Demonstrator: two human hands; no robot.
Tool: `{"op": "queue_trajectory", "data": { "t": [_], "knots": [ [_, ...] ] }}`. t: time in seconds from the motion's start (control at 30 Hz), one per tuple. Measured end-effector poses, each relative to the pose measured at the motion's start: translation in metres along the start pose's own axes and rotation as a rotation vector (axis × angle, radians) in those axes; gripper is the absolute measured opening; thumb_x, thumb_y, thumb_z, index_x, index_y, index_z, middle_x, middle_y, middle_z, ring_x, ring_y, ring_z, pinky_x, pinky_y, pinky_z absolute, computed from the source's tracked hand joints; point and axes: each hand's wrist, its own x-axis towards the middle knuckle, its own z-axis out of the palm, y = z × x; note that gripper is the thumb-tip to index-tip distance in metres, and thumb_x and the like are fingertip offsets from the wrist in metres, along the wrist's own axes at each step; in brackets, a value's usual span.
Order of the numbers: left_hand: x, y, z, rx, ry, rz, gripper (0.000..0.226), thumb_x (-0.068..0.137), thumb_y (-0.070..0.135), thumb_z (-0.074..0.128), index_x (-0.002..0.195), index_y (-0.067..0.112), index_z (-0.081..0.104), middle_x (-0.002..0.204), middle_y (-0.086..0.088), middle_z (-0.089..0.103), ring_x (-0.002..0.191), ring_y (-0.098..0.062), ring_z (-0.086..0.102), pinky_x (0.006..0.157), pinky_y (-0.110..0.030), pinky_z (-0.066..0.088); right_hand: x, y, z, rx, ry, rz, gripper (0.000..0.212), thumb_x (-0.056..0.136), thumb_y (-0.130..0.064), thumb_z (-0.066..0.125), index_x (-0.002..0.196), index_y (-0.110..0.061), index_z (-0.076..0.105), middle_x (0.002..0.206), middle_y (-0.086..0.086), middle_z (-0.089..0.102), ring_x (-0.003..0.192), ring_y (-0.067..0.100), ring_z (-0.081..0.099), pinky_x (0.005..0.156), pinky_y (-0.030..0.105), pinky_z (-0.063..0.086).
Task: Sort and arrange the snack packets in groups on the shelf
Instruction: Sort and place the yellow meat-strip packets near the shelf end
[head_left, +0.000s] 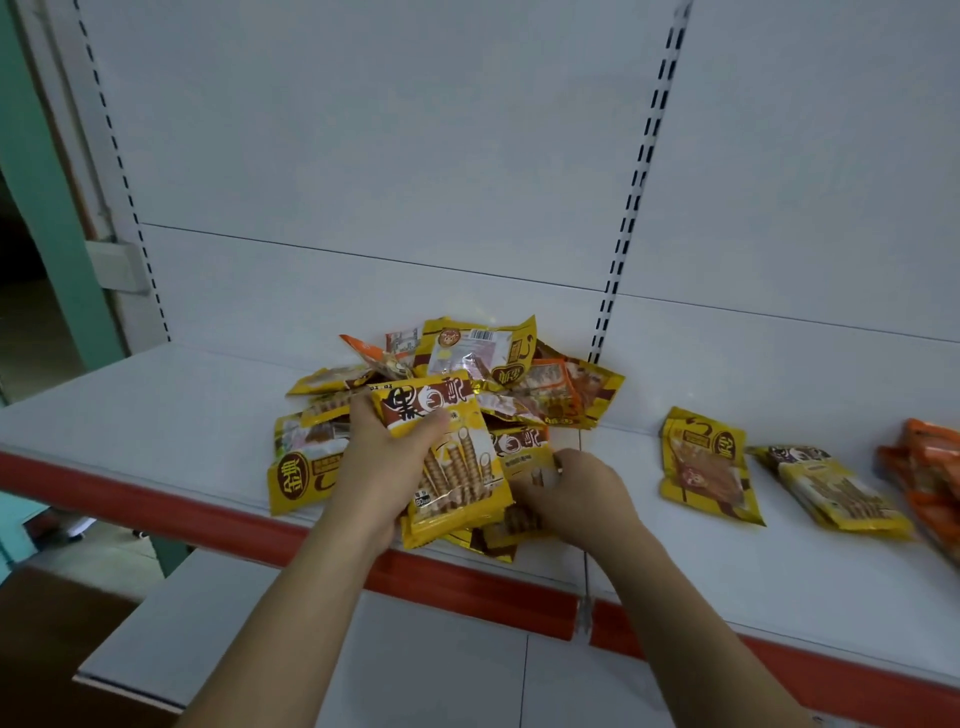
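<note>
Foil's slick and light: your left hand (382, 462) pinches the yellow wafer-roll packet (449, 457) above the shelf (156, 410) pile; right hand (569, 493) curls onto another. Grip edges — rolls likely crush.

Packet pile (447, 395) on shelf (156, 415); three groups (826, 483) apparently right.

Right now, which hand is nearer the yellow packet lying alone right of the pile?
Right. The right hand is just left of that lone yellow packet; the left hand is farther left, gripping a wafer-roll packet.
</note>
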Motion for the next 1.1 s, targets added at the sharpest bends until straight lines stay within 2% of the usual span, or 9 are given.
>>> {"op": "queue_trajectory", "data": {
  "t": [0.1, 0.2, 0.27, 0.37, 0.53, 0.73, 0.83, 0.97, 1.1],
  "knots": [
    [-0.004, 0.000, 0.001, 0.059, 0.016, 0.021, 0.062, 0.092, 0.034, 0.076, 0.140, 0.031, 0.038, 0.119, 0.007, 0.069, 0.098, -0.013, 0.069, 0.081, -0.039, 0.052, -0.008, 0.009, -0.023, 0.115, 0.005, 0.042, 0.032, 0.089, -0.046, 0.066, 0.089, -0.014, 0.063, 0.085, 0.004, 0.066, 0.080, 0.023, 0.062, 0.063, 0.030, 0.046],
    [-0.014, 0.003, 0.010, 0.130, -0.003, 0.082, 0.076, 0.094, 0.036, 0.074, 0.152, 0.040, 0.025, 0.148, 0.007, 0.052, 0.121, -0.018, 0.061, 0.088, -0.037, 0.050, -0.031, 0.023, -0.060, 0.264, 0.107, 0.053, 0.032, 0.100, -0.037, 0.053, 0.087, -0.009, 0.063, 0.079, 0.013, 0.066, 0.071, 0.027, 0.060, 0.065, 0.036, 0.048],
    [-0.020, 0.005, 0.024, 0.171, -0.055, 0.128, 0.078, 0.096, 0.035, 0.070, 0.155, 0.042, 0.020, 0.149, 0.015, 0.045, 0.115, -0.007, 0.058, 0.084, -0.024, 0.044, -0.047, 0.030, -0.081, 0.513, 0.193, 0.057, 0.034, 0.102, -0.037, 0.051, 0.089, -0.010, 0.067, 0.085, 0.015, 0.071, 0.078, 0.032, 0.067, 0.074, 0.044, 0.054],
    [-0.029, 0.007, 0.058, 0.210, -0.145, 0.101, 0.074, 0.100, 0.042, 0.063, 0.157, 0.041, 0.017, 0.166, 0.002, 0.029, 0.128, -0.018, 0.048, 0.086, -0.031, 0.037, -0.058, 0.031, -0.084, 0.711, 0.200, 0.034, 0.031, 0.101, -0.038, 0.053, 0.095, -0.013, 0.070, 0.092, 0.009, 0.075, 0.091, 0.032, 0.070, 0.085, 0.054, 0.056],
    [-0.048, -0.003, 0.137, 0.146, -0.361, 0.086, 0.083, 0.092, 0.075, 0.048, 0.159, 0.038, 0.014, 0.145, 0.016, 0.042, 0.133, -0.011, 0.042, 0.108, -0.036, 0.037, -0.068, 0.057, -0.074, 0.528, 0.286, 0.101, 0.023, 0.104, -0.028, 0.045, 0.096, -0.009, 0.055, 0.080, 0.001, 0.056, 0.070, 0.005, 0.055, 0.064, 0.020, 0.042],
    [-0.068, -0.012, 0.236, 0.197, -0.533, -0.007, 0.093, 0.095, 0.057, 0.061, 0.161, 0.041, -0.003, 0.153, 0.005, 0.048, 0.138, -0.023, 0.049, 0.113, -0.042, 0.041, -0.083, 0.124, -0.130, 0.533, 0.337, 0.157, 0.026, 0.097, -0.042, 0.049, 0.111, -0.023, 0.061, 0.099, 0.005, 0.068, 0.092, 0.023, 0.064, 0.086, 0.047, 0.052],
    [-0.068, -0.005, 0.287, 0.355, -0.574, -0.013, 0.096, 0.097, 0.066, 0.047, 0.164, 0.025, -0.009, 0.162, -0.006, 0.040, 0.147, -0.032, 0.040, 0.121, -0.048, 0.033, -0.078, 0.157, -0.163, 0.533, 0.360, 0.156, 0.030, 0.097, -0.038, 0.048, 0.126, -0.034, 0.057, 0.094, 0.009, 0.070, 0.075, 0.027, 0.066, 0.069, 0.043, 0.055],
    [-0.064, 0.005, 0.341, 0.632, -0.577, 0.059, 0.085, 0.102, 0.064, 0.037, 0.160, 0.005, 0.018, 0.152, -0.017, 0.049, 0.137, -0.037, 0.049, 0.109, -0.044, 0.042, -0.044, 0.198, -0.201, 0.393, 0.421, 0.191, 0.028, 0.103, -0.028, 0.047, 0.129, -0.022, 0.055, 0.087, -0.005, 0.066, 0.071, 0.009, 0.060, 0.055, 0.023, 0.042],
    [-0.046, -0.010, 0.374, 0.691, -0.539, 0.158, 0.053, 0.102, 0.053, 0.046, 0.134, 0.012, 0.052, 0.130, -0.011, 0.065, 0.121, -0.033, 0.060, 0.091, -0.037, 0.048, 0.001, 0.219, -0.219, 0.227, 0.374, 0.240, 0.050, 0.103, -0.024, 0.045, 0.150, -0.014, 0.033, 0.127, 0.011, 0.061, 0.104, 0.028, 0.058, 0.079, 0.032, 0.040]
  ]
}}
